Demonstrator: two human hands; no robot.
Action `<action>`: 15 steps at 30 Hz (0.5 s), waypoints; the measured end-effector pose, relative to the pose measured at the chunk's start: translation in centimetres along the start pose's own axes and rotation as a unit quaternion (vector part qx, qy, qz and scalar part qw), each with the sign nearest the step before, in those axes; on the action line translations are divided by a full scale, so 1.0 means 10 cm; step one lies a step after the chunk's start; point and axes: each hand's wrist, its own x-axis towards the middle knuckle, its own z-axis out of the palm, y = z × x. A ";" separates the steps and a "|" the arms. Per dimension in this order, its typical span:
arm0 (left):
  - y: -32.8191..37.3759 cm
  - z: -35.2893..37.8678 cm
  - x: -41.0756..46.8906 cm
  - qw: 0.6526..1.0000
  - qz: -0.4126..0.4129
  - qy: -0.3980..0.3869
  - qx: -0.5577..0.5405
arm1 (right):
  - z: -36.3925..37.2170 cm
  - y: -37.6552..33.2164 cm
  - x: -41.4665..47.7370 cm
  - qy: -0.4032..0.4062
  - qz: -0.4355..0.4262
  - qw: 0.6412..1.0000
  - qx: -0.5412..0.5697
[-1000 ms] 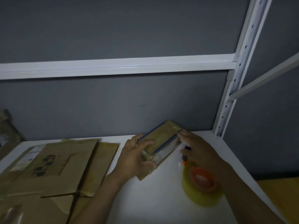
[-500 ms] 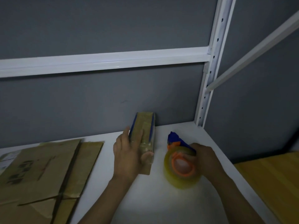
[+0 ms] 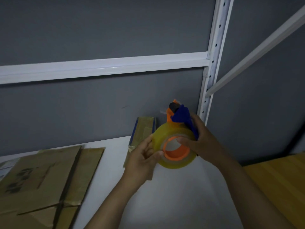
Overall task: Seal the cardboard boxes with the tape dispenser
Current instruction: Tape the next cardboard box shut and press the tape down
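A tape dispenser [image 3: 177, 146] with a blue-and-orange head and a yellowish clear roll on an orange core is held up above the white shelf [image 3: 173, 195]. My right hand [image 3: 200, 142] grips it from the right, thumb inside the core. My left hand [image 3: 142, 157] holds the roll's left edge with thumb and fingers. Behind them a small taped cardboard box [image 3: 143, 129] with blue stripes stands on the shelf against the grey wall, free of both hands.
Flattened cardboard boxes [image 3: 42, 176] lie on the shelf at the left. A white upright post [image 3: 212, 63] and a horizontal rail [image 3: 102, 66] frame the rack. A wooden surface [image 3: 280, 179] lies at the lower right.
My left hand let go of the small box, which stays by the wall, and moved onto the tape roll. My right hand lifted the dispenser off the shelf.
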 end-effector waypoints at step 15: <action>0.20 -0.27 0.26 0.974 -0.141 0.121 -0.133 | 0.04 0.06 -0.07 -0.075 -0.064 0.955 -0.280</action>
